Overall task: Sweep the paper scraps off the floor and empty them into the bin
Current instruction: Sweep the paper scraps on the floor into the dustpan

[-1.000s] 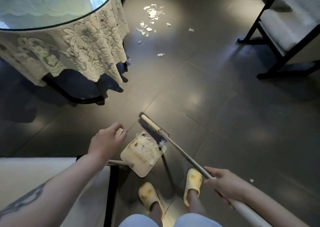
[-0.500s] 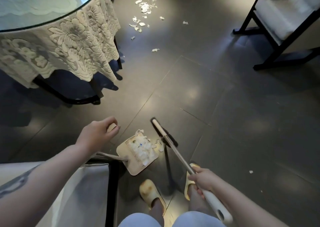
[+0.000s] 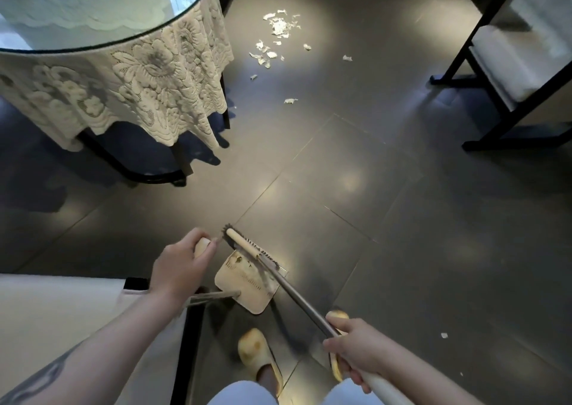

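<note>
While two hands grip: one broom, one dustpan.

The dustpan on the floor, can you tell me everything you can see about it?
The dustpan is a flat, cream-coloured scoop that looks like plastic, with ridged lines on its surface. It sits on the dark tiled floor just ahead of the person's slippers. A thin metal rod runs from its back up to a pale grip, which the left hand holds. The broom, held by the right hand, lies across its front edge, hiding part of it. Little shows inside besides a few small specks.
</note>
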Demonstrator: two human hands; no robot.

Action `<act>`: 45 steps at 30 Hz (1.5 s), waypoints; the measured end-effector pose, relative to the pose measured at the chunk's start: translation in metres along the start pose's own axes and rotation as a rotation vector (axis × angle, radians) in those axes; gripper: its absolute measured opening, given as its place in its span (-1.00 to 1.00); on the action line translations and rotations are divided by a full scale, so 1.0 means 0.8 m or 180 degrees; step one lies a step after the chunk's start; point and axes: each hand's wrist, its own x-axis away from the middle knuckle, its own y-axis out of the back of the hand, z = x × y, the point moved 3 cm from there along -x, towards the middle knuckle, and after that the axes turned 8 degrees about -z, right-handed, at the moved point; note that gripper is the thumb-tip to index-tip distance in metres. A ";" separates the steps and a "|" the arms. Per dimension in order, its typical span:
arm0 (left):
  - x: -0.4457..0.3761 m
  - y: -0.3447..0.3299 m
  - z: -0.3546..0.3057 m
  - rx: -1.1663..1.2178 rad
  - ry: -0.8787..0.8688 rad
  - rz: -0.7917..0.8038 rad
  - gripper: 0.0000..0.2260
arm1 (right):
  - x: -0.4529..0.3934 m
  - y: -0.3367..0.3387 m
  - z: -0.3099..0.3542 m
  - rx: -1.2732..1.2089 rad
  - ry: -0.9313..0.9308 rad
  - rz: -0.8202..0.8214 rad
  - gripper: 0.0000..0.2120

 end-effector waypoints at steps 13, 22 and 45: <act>0.098 -0.036 -0.065 0.0553 0.1348 -0.1364 -0.78 | 0.017 0.145 0.014 0.1214 0.0999 -0.0033 -0.62; 0.147 -0.071 -0.092 0.0924 0.1675 -0.1838 -0.79 | 0.033 0.222 0.036 0.1410 0.1542 0.0212 -0.66; 0.222 -0.043 -0.024 0.0749 0.2433 -0.1818 -0.79 | -0.078 0.087 0.135 0.2166 0.1113 0.0168 -0.48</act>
